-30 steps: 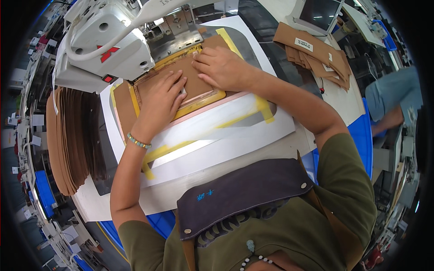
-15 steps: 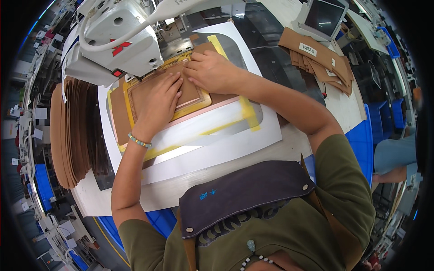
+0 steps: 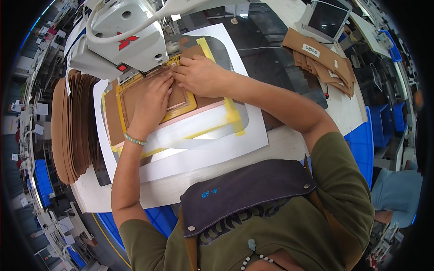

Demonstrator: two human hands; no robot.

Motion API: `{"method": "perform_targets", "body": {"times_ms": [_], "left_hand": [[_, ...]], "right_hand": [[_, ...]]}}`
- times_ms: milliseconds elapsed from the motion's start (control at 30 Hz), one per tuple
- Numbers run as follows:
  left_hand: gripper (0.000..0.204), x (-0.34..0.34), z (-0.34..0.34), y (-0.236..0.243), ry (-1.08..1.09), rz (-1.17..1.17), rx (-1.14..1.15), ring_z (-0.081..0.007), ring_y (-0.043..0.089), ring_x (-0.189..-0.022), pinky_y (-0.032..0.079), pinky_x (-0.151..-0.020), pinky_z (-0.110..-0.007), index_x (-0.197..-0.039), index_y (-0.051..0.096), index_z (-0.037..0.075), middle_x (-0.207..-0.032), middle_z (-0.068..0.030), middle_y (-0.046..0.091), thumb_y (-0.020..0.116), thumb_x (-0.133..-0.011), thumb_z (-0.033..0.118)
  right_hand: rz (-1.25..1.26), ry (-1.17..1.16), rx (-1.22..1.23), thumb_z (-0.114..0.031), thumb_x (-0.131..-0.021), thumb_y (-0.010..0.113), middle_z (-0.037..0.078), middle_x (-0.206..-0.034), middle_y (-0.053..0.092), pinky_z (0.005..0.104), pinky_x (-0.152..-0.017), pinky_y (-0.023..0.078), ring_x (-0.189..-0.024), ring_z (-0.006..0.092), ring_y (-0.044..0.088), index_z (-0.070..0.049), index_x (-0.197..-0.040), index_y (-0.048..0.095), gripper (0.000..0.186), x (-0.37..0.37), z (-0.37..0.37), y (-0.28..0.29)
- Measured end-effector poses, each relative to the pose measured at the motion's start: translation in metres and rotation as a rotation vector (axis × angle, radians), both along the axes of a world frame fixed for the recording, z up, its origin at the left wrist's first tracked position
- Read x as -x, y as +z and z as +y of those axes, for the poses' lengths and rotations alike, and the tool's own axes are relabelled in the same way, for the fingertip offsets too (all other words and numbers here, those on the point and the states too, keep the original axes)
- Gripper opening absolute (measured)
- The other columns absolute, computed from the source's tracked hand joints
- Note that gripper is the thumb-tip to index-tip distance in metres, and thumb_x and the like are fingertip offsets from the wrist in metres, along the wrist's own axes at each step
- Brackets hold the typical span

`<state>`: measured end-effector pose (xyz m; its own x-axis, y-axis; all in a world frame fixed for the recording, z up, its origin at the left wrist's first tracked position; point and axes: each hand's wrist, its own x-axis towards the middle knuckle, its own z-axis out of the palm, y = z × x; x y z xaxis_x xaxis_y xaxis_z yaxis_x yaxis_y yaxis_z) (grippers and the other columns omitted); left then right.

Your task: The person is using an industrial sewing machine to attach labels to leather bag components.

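Under the head of a white sewing machine point(image 3: 126, 31), a brown panel point(image 3: 136, 94) lies in a yellow template frame point(image 3: 188, 108) on a taped white sheet point(image 3: 226, 142). My left hand point(image 3: 153, 103) rests flat on the panel left of centre, fingers extended toward the needle area. My right hand point(image 3: 196, 76) presses at the frame's upper right, fingers bent and apart, their tips close to my left fingertips. Whether a small piece is under those tips I cannot see. The needle area is partly hidden by the machine head.
A tall stack of brown pieces point(image 3: 68, 128) stands at the left. Labelled brown pieces point(image 3: 316, 61) lie at the right beside a small screen point(image 3: 325, 20). Blue bins point(image 3: 382, 126) sit beyond the table point(image 3: 289, 151). A co-worker in a light blue garment point(image 3: 393, 194) is at the far right.
Both hands, the frame and the white sheet have shifted together to the left. The co-worker has moved lower in the view at the right.
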<state>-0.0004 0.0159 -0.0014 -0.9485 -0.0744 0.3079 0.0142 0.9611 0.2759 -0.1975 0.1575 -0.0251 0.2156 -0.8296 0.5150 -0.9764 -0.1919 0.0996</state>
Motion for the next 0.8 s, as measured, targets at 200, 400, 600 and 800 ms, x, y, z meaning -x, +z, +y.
{"method": "perform_targets", "body": {"times_ms": [200, 400, 600, 800], "left_hand": [[0.033, -0.004, -0.006, -0.005, 0.023, 0.008, 0.006, -0.0386, 0.060, -0.132, 0.049, -0.113, -0.045, -0.135, 0.067, -0.002, -0.143, -0.0165, 0.066, 0.062, -0.103, 0.005], [0.033, -0.010, -0.012, 0.000, 0.026, 0.006, -0.007, -0.0381, 0.061, -0.132, 0.049, -0.113, -0.045, -0.135, 0.068, 0.000, -0.142, -0.0156, 0.068, 0.061, -0.104, 0.008], [0.031, -0.032, -0.029, 0.011, 0.020, 0.011, -0.066, -0.0382, 0.062, -0.134, 0.048, -0.115, -0.046, -0.131, 0.071, 0.000, -0.140, -0.0154, 0.070, 0.062, -0.102, 0.007], [0.043, -0.049, -0.020, 0.009, -0.143, -0.157, -0.172, -0.0395, 0.047, -0.152, 0.039, -0.123, -0.049, -0.138, 0.071, 0.002, -0.158, -0.0142, 0.059, 0.070, -0.098, 0.016]], "right_hand": [[-0.071, -0.018, -0.054, -0.035, -0.103, 0.064, 0.003, -0.122, 0.074, 0.0371, -0.092, 0.053, -0.118, 0.0213, 0.064, -0.007, -0.115, 0.077, 0.033, 0.008, 0.027, 0.015], [-0.204, -0.017, -0.222, -0.031, -0.107, 0.062, 0.006, -0.138, 0.070, 0.0392, -0.109, 0.049, -0.129, 0.0241, 0.060, -0.007, -0.130, 0.073, 0.035, 0.014, 0.057, 0.041], [-0.238, 0.233, -0.189, -0.035, -0.109, 0.058, 0.003, -0.136, 0.071, 0.0391, -0.105, 0.046, -0.131, 0.0220, 0.059, -0.012, -0.133, 0.072, 0.036, -0.031, 0.043, 0.013], [-0.308, 0.173, -0.334, -0.036, -0.110, 0.057, 0.010, -0.141, 0.069, 0.0409, -0.108, 0.042, -0.135, 0.0266, 0.056, -0.006, -0.136, 0.071, 0.042, -0.045, 0.049, 0.014]]}}
